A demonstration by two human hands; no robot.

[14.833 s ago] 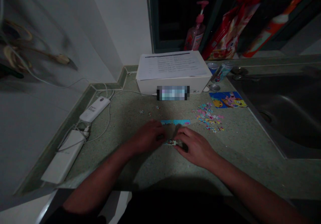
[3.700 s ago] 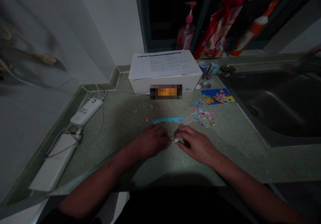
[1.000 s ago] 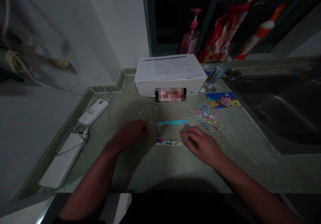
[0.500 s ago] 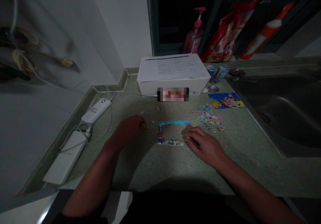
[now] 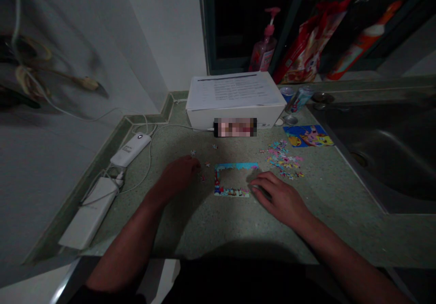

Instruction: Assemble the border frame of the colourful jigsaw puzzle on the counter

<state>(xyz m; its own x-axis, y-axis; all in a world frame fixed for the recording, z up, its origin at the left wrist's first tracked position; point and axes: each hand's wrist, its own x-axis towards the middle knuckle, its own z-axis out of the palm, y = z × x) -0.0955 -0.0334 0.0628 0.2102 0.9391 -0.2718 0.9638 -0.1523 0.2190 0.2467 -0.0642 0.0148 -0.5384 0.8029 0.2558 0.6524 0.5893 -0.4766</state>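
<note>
A partly joined jigsaw puzzle (image 5: 235, 165) lies flat on the counter, its border strips framing bare countertop; part of its right side is hidden by fingers. My right hand (image 5: 281, 197) rests at that right side, thumb and fingertips drawn together in a pinch; anything between them is too small to make out. To the left of the puzzle, my left hand (image 5: 179, 174) is low over the counter with curled fingers beside loose puzzle pieces (image 5: 203, 178). Shadow hides what its fingertips hold, if anything. A heap of mixed puzzle pieces (image 5: 282, 159) lies beyond my right hand.
Behind the puzzle stands a white box (image 5: 204, 119) with a phone (image 5: 235, 127) leaning on it. A colourful picture card (image 5: 308, 136) lies near the sink (image 5: 384, 159). Cans (image 5: 299, 100) stand by the box. Power banks (image 5: 91, 213) and cables line the left side.
My left hand has shifted slightly to the right and away from me, nearer the loose pieces. My right hand stays at the puzzle's right side.
</note>
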